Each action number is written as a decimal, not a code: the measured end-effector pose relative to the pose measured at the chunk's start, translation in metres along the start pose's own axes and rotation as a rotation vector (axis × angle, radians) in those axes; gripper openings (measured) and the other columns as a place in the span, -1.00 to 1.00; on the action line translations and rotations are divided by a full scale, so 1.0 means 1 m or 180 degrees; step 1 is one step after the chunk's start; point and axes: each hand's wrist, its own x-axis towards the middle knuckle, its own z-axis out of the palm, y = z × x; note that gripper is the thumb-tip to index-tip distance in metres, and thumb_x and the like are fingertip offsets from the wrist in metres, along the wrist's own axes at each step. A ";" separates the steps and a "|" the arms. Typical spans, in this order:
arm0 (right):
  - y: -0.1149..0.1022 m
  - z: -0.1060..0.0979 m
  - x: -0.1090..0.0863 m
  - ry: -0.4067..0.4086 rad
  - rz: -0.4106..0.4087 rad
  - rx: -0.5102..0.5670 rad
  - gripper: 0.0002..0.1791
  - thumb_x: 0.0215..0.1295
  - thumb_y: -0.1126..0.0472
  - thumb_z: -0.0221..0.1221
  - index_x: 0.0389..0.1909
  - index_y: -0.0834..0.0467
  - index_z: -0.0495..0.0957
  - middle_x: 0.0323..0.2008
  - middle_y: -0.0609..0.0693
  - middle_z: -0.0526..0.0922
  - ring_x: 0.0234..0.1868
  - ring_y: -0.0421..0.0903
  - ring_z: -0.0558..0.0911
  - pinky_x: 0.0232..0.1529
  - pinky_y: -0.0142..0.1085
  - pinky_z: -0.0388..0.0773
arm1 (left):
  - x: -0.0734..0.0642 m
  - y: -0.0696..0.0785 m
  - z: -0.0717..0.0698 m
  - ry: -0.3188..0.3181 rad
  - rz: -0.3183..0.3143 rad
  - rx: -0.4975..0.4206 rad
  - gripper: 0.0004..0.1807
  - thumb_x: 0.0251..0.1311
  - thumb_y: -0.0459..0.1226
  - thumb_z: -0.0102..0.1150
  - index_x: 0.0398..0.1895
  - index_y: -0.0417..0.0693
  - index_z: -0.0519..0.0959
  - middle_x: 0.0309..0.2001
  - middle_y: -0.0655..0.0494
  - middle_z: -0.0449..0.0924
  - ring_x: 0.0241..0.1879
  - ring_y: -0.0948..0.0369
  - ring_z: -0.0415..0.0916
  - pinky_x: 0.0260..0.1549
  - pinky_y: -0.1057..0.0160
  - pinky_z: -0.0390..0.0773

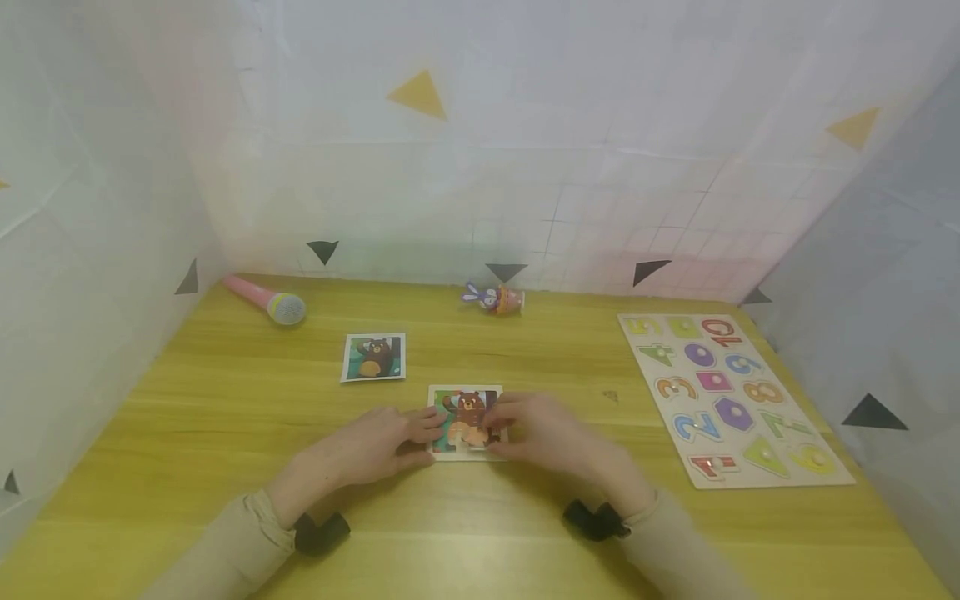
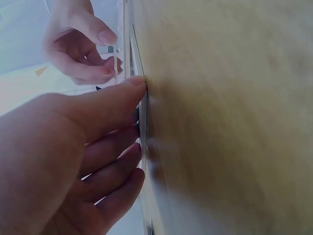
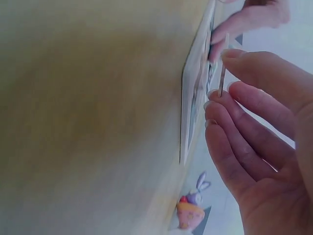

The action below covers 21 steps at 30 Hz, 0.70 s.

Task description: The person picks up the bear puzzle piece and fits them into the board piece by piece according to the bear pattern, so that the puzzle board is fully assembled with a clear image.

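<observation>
In the head view a small square puzzle board [image 1: 450, 457] with a bear picture and a pale border lies flat on the table. My left hand [image 1: 375, 446] grips its near left corner, thumb at the near edge and fingertips on the left side, as the left wrist view also shows. My right hand [image 1: 551, 433] pinches a thin puzzle piece [image 3: 223, 81] between thumb and fingers, held on edge over the right part of the board. Past the board, to the left, lies a card [image 1: 375, 357] with a similar bear picture.
A pink toy microphone [image 1: 262, 298] lies at the back left of the yellowish wooden table [image 1: 465, 533]. Near the back wall is a small purple rabbit toy [image 1: 493, 298]. A number and shape puzzle board [image 1: 678, 454] lies on the right. Patterned sheets surround the table's back and sides.
</observation>
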 end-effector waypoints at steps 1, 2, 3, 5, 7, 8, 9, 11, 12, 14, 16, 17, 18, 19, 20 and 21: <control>-0.002 0.001 0.002 -0.0019 -0.0032 0.0000 -0.79 0.18 0.11 0.41 -0.16 -0.01 0.72 -0.26 -0.23 0.63 -0.28 -0.24 0.59 -0.22 -0.45 0.57 | 0.000 0.000 0.000 -0.0001 0.0004 0.0009 -0.50 0.38 -0.09 0.20 0.30 -0.09 0.52 0.36 -0.05 0.42 0.37 0.01 0.36 0.26 0.05 0.48; -0.003 0.003 0.004 -0.0034 -0.0074 -0.0006 -0.79 0.18 0.11 0.41 -0.16 0.00 0.72 -0.27 -0.22 0.63 -0.30 -0.24 0.58 -0.23 -0.45 0.55 | 0.000 0.001 0.000 0.0001 0.0008 0.0022 -0.50 0.38 -0.09 0.20 0.30 -0.09 0.52 0.36 -0.05 0.42 0.36 0.01 0.37 0.26 0.05 0.48; -0.004 0.004 0.005 -0.0044 -0.0104 -0.0029 -0.79 0.18 0.11 0.41 -0.16 0.00 0.72 -0.27 -0.21 0.62 -0.30 -0.24 0.57 -0.23 -0.46 0.55 | 0.000 0.001 0.000 0.0001 0.0012 0.0037 -0.50 0.38 -0.08 0.20 0.30 -0.09 0.52 0.36 -0.05 0.42 0.36 0.01 0.38 0.26 0.05 0.49; -0.007 0.005 0.007 -0.0057 -0.0188 -0.0043 -0.82 0.19 0.14 0.41 -0.18 0.03 0.72 -0.26 -0.18 0.62 -0.28 -0.23 0.58 -0.20 -0.44 0.57 | 0.001 0.002 -0.001 0.0008 0.0026 0.0068 -0.51 0.37 -0.08 0.20 0.29 -0.09 0.53 0.35 -0.06 0.43 0.34 0.00 0.41 0.24 0.05 0.51; -0.009 0.006 0.008 -0.0053 -0.0271 -0.0073 -0.83 0.19 0.16 0.41 -0.19 0.04 0.71 -0.20 -0.14 0.64 -0.21 -0.21 0.60 -0.13 -0.41 0.60 | 0.001 0.003 -0.001 0.0031 0.0036 0.0103 -0.52 0.37 -0.08 0.21 0.27 -0.09 0.55 0.33 -0.06 0.45 0.31 0.00 0.44 0.22 0.05 0.53; -0.009 0.007 0.008 -0.0048 -0.0315 -0.0093 -0.83 0.20 0.17 0.40 -0.19 0.06 0.71 -0.17 -0.12 0.65 -0.18 -0.20 0.61 -0.08 -0.39 0.61 | 0.002 0.003 -0.001 0.0048 0.0044 0.0121 -0.52 0.36 -0.08 0.21 0.26 -0.09 0.56 0.32 -0.07 0.47 0.30 -0.01 0.45 0.21 0.05 0.55; -0.010 0.007 0.008 -0.0042 -0.0357 -0.0109 -0.83 0.21 0.18 0.40 -0.18 0.07 0.71 -0.13 -0.10 0.65 -0.14 -0.19 0.62 -0.05 -0.39 0.62 | 0.002 0.003 -0.001 0.0065 0.0053 0.0136 -0.53 0.36 -0.09 0.22 0.25 -0.10 0.57 0.32 -0.07 0.48 0.30 0.00 0.46 0.20 0.05 0.56; -0.009 0.008 0.009 -0.0033 -0.0430 -0.0138 -0.80 0.22 0.20 0.39 -0.14 0.10 0.71 -0.08 -0.06 0.65 -0.09 -0.17 0.63 -0.01 -0.38 0.63 | 0.002 0.004 -0.001 0.0101 0.0082 0.0161 -0.54 0.34 -0.10 0.24 0.23 -0.10 0.58 0.30 -0.06 0.50 0.30 0.01 0.47 0.19 0.05 0.56; -0.009 0.009 0.009 -0.0026 -0.0466 -0.0173 -0.78 0.23 0.20 0.38 -0.11 0.11 0.70 -0.05 -0.05 0.64 -0.06 -0.17 0.63 0.01 -0.39 0.63 | 0.002 0.004 -0.001 0.0116 0.0094 0.0174 -0.54 0.34 -0.10 0.24 0.22 -0.10 0.59 0.29 -0.06 0.51 0.30 0.01 0.46 0.19 0.04 0.56; -0.008 0.011 0.009 -0.0015 -0.0524 -0.0216 -0.74 0.24 0.20 0.37 -0.06 0.15 0.70 -0.03 -0.03 0.63 -0.03 -0.15 0.62 0.02 -0.40 0.62 | 0.003 0.004 -0.001 0.0137 0.0122 0.0201 -0.55 0.34 -0.11 0.25 0.22 -0.11 0.59 0.28 -0.05 0.52 0.31 0.02 0.46 0.19 0.05 0.57; -0.008 0.011 0.009 -0.0010 -0.0557 -0.0222 -0.71 0.26 0.19 0.36 -0.03 0.17 0.69 -0.02 -0.01 0.61 -0.02 -0.14 0.60 0.02 -0.40 0.62 | 0.003 0.005 -0.001 0.0154 0.0149 0.0230 -0.55 0.34 -0.12 0.25 0.23 -0.10 0.59 0.28 -0.05 0.52 0.31 0.02 0.46 0.16 0.07 0.59; -0.007 0.012 0.009 -0.0010 -0.0567 -0.0217 -0.71 0.27 0.19 0.35 -0.02 0.17 0.69 -0.02 -0.01 0.60 0.00 -0.14 0.59 0.04 -0.39 0.61 | 0.003 0.005 -0.001 0.0159 0.0161 0.0257 -0.55 0.34 -0.13 0.24 0.24 -0.09 0.58 0.29 -0.06 0.51 0.30 0.02 0.47 0.13 0.09 0.62; -0.007 0.012 0.009 -0.0004 -0.0581 -0.0218 -0.72 0.27 0.18 0.35 -0.02 0.17 0.70 -0.01 0.00 0.60 0.01 -0.13 0.59 0.04 -0.38 0.61 | 0.002 0.006 -0.002 0.0158 0.0169 0.0286 -0.55 0.35 -0.13 0.23 0.25 -0.08 0.57 0.29 -0.06 0.51 0.30 0.02 0.47 0.11 0.10 0.63; -0.007 0.012 0.009 0.0003 -0.0585 -0.0200 -0.73 0.28 0.19 0.35 -0.04 0.17 0.70 -0.02 0.00 0.59 0.01 -0.13 0.58 0.04 -0.37 0.61 | 0.002 0.007 -0.002 0.0149 0.0173 0.0316 -0.55 0.36 -0.14 0.22 0.26 -0.07 0.57 0.30 -0.07 0.49 0.30 0.00 0.47 0.10 0.09 0.63; -0.007 0.013 0.009 0.0010 -0.0595 -0.0189 -0.75 0.28 0.19 0.34 -0.05 0.16 0.70 -0.03 0.00 0.59 0.00 -0.13 0.57 0.03 -0.38 0.60 | 0.002 0.007 -0.001 0.0145 0.0173 0.0376 -0.56 0.37 -0.14 0.21 0.27 -0.04 0.56 0.31 -0.07 0.48 0.29 0.00 0.48 0.09 0.10 0.64; -0.007 0.013 0.009 0.0018 -0.0604 -0.0185 -0.76 0.29 0.19 0.34 -0.05 0.15 0.70 -0.03 0.00 0.58 -0.01 -0.14 0.57 0.02 -0.37 0.60 | 0.001 0.008 -0.001 0.0134 0.0169 0.0447 -0.57 0.39 -0.14 0.19 0.28 -0.01 0.56 0.32 -0.08 0.47 0.28 -0.01 0.48 0.07 0.09 0.65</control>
